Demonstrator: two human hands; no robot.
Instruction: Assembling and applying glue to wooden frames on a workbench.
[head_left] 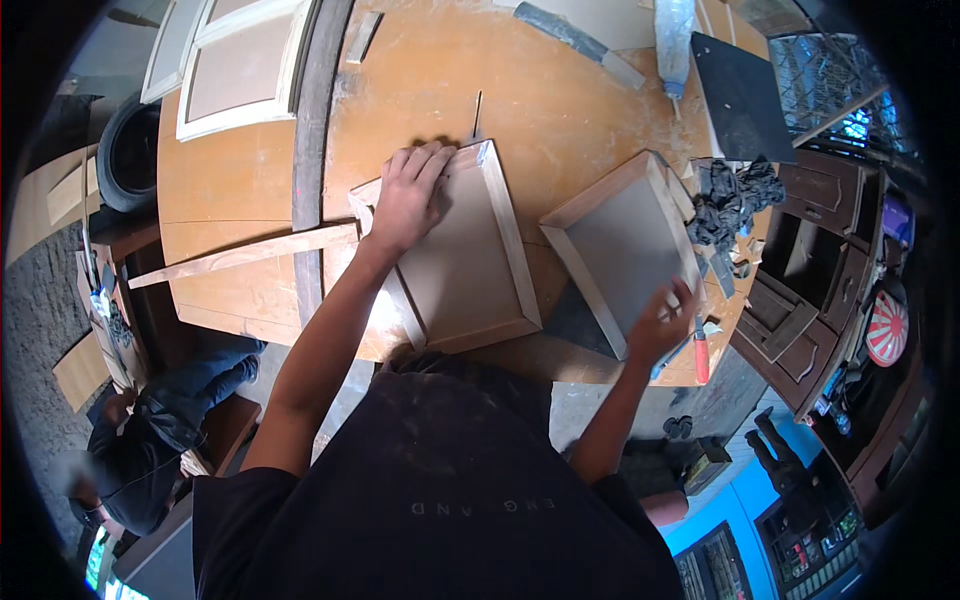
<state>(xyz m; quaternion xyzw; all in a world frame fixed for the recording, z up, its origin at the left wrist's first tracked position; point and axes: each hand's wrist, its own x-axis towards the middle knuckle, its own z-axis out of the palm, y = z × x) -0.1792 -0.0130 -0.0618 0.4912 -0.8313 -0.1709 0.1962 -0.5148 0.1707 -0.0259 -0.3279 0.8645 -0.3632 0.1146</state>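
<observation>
A framed wooden panel (pixel 465 230) with a grey-beige centre lies at the near edge of the workbench. My left hand (pixel 408 195) is closed over the far left part of its frame, fingers bent across the far rail. Beside it on the right, a second framed panel (pixel 620 245) lies at an angle. Over that panel's near right side is my right hand (pixel 662 322), its fingers curled together. Something small and pale may be between them, but I cannot make it out. A tapered wooden strip (pixel 250 252) reaches leftward from the first panel.
The orange-brown workbench (pixel 420 70) carries a dark bar (pixel 318 120), pale framed panels (pixel 240 65), a plastic bottle (pixel 675 45), a black board (pixel 740 95) and crumpled dark cloth (pixel 735 200). A red-handled tool (pixel 701 352) lies at the right edge. Another person (pixel 150 440) sits at left.
</observation>
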